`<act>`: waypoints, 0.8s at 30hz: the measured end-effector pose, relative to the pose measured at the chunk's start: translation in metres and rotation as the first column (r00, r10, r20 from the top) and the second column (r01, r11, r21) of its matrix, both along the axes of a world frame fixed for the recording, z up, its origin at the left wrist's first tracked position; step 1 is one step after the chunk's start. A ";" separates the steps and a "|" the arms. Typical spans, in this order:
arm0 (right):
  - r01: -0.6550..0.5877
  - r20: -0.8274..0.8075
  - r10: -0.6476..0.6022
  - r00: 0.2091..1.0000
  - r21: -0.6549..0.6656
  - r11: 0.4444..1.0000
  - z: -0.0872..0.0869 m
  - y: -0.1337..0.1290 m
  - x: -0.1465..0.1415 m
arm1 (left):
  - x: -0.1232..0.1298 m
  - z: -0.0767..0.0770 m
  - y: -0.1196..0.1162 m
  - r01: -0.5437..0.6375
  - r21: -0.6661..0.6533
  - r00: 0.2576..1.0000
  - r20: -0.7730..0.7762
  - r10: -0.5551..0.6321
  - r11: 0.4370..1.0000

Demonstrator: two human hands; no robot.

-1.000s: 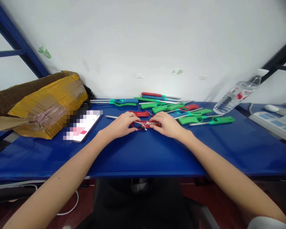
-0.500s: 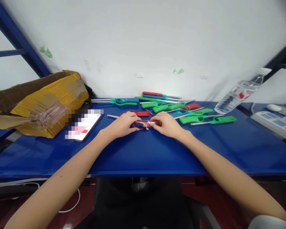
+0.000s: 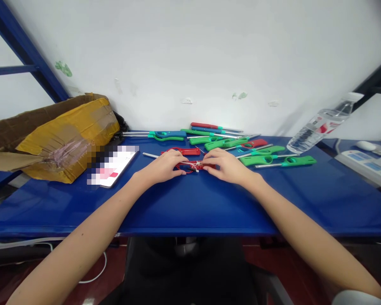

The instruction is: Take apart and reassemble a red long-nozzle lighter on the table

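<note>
Where left grip (image 3: 165, 167) faces right grip (image 3: 224, 166), red casing (image 3: 200, 167) lies between.

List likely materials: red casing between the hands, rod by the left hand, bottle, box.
Red casing: probably hard plastic, semi-gloss; uniform colour, moulded-looking.
Rod: likely metal; silvery-grey sheen, though a metallic coating is possible.
Bottle: likely plastic, clear and glossy; see-through wall with highlights.
Box: seemingly cardboard; matte brown flap, with shiny yellow tape outside.
</note>
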State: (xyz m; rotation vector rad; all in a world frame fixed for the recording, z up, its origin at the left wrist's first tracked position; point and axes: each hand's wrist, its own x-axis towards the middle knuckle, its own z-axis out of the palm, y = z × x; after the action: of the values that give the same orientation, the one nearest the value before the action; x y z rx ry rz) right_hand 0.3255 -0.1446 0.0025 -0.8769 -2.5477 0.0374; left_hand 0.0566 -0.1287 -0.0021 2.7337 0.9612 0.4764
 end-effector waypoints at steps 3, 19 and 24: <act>-0.004 0.020 0.004 1.000 -0.006 1.000 -0.001 0.000 -0.001 | 0.000 0.001 0.000 0.012 -0.017 1.000 -0.002 -0.012 1.000; 0.024 0.008 -0.024 1.000 -0.020 1.000 0.002 0.002 0.004 | -0.002 0.001 0.002 -0.009 0.048 1.000 -0.020 0.010 0.999; 0.011 0.047 -0.009 0.999 -0.032 0.999 0.003 0.001 0.003 | -0.006 0.002 0.003 -0.017 0.064 1.000 -0.014 0.017 0.998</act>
State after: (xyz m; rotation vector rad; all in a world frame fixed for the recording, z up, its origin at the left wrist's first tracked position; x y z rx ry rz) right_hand 0.3283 -0.1431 0.0059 -0.9128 -2.5930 0.0555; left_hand 0.0510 -0.1259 -0.0003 2.7915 0.9901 0.4994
